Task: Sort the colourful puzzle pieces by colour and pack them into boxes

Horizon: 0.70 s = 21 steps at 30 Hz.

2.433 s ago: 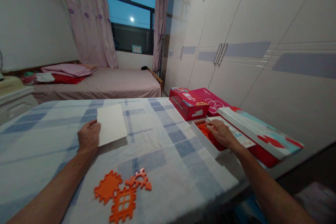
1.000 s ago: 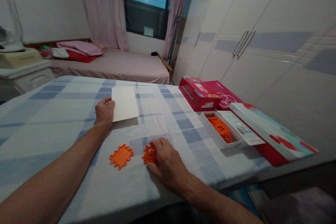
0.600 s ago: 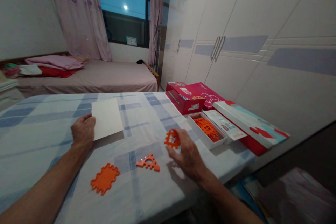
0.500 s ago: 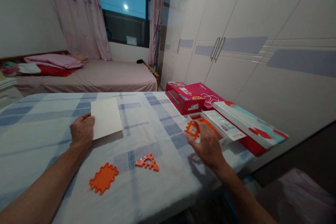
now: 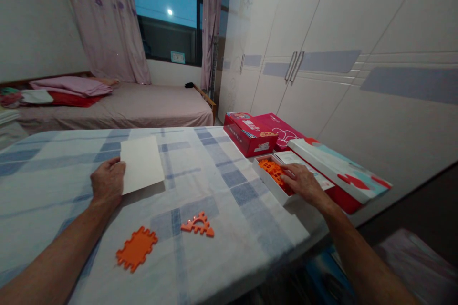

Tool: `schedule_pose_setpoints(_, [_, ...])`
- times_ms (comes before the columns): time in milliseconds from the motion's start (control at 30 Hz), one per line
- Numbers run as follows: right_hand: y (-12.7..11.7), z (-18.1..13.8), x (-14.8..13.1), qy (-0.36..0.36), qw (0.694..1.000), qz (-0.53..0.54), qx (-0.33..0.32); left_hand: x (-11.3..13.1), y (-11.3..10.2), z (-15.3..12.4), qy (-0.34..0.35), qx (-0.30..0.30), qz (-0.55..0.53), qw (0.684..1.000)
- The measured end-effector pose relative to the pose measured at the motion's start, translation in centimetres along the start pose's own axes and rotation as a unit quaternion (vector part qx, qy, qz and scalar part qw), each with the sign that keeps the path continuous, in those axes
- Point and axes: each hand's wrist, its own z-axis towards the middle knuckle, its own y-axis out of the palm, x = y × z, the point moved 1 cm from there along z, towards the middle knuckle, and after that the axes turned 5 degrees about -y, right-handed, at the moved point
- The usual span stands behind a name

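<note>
The latticed orange square that the right hand [image 5: 303,183] held half a second ago no longer shows singly. That hand's fingers now reach among the orange pieces [image 5: 271,170] in the white box [image 5: 272,185]; whether they grip one, I cannot tell. The square seems to be back among them, leaving a solid piece [image 5: 136,249] and a triangular piece [image 5: 205,224] loose toward the tabletop's [image 5: 236,238] near edge. The hands are well apart, the left hand [image 5: 107,181] clamped on the left side of a white panel [image 5: 142,164]. The white box sits by the right edge, hemmed in by a red box [image 5: 250,136] and a patterned long box [image 5: 336,171]; its left side looks roomiest for moving.
</note>
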Motion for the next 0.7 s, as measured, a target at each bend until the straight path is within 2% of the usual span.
schedule_pose_setpoints(200, [-0.8,-1.9,1.8,0.004,0.999,-0.024,-0.047,-0.2,0.1,0.3,0.008,-0.003,0.013,1.0])
schedule_pose_setpoints(300, [-1.3,-2.0,1.8,-0.017,0.999,-0.03,-0.042,-0.2,0.1,0.3,0.003,-0.001,0.021,1.0])
schedule_pose_setpoints(467, [-1.4,-0.4,-0.7,-0.092,0.995,0.029,0.031,0.0,-0.1,0.0,0.002,0.001,0.034,0.999])
schedule_pose_setpoints(567, [-0.6,1.3,-2.5,-0.144,0.988,0.062,0.019,-0.2,-0.1,0.2,0.01,-0.003,0.026,1.0])
schedule_pose_setpoints(700, [0.5,2.9,-2.6,-0.106,0.994,0.04,-0.006,-0.7,0.0,0.6,0.015,-0.006,0.023,1.0])
